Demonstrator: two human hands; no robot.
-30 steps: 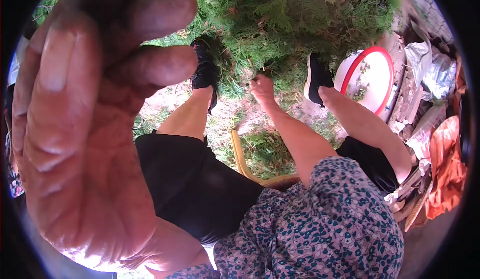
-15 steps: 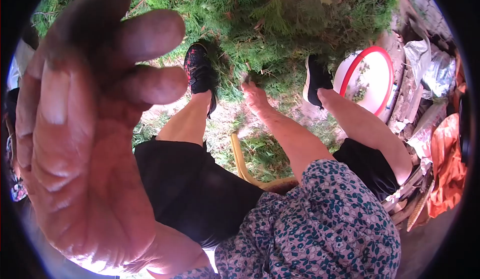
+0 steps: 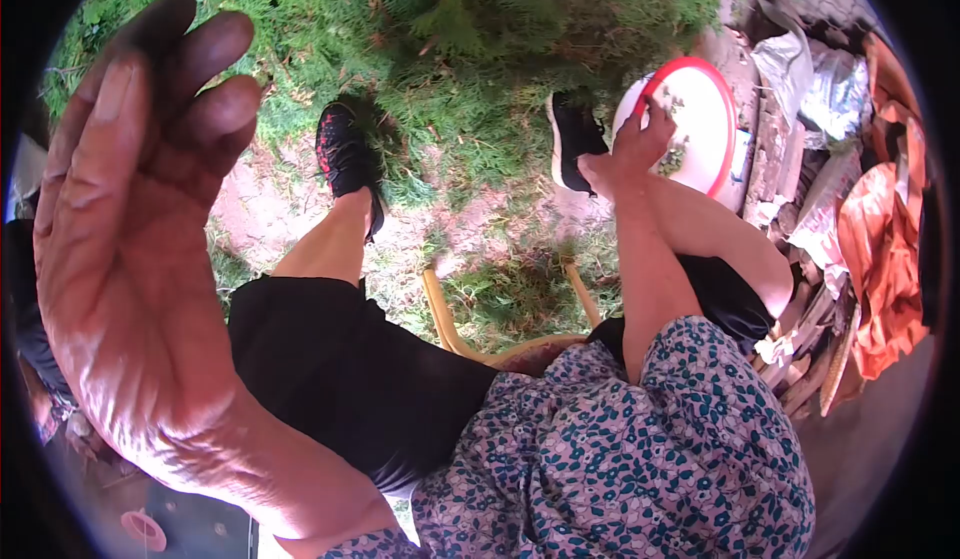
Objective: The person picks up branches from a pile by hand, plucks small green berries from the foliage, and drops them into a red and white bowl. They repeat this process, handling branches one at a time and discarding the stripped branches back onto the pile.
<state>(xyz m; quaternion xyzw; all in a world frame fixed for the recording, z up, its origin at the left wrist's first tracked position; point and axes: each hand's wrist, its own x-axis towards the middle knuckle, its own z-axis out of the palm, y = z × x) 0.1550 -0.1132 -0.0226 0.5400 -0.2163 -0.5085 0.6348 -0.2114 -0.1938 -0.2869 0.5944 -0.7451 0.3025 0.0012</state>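
Observation:
My left hand (image 3: 150,249) is raised close to the camera on the left, palm turned inward, fingers loosely curved and apart, with nothing visible in it. My right hand (image 3: 640,149) reaches over the near left rim of a white basin with a red rim (image 3: 732,124); its fingers look slightly apart, and I can make out nothing between them. Small green pieces, too small to name surely, lie in the basin (image 3: 708,149). Cut green conifer branches (image 3: 440,49) with scale-like leaves are piled in front of my feet, a few small round cones among them.
My black shoes (image 3: 345,154) stand at the pile's near edge. Yellow chair legs (image 3: 440,309) show between my knees. To the right are stacked wood pieces (image 3: 775,169), silvery plastic (image 3: 835,94) and an orange cloth or bag (image 3: 880,239).
My right hand has moved from the sprigs on the ground between my feet, rightward to the basin. My left hand appears smaller and farther left, and the view has shifted.

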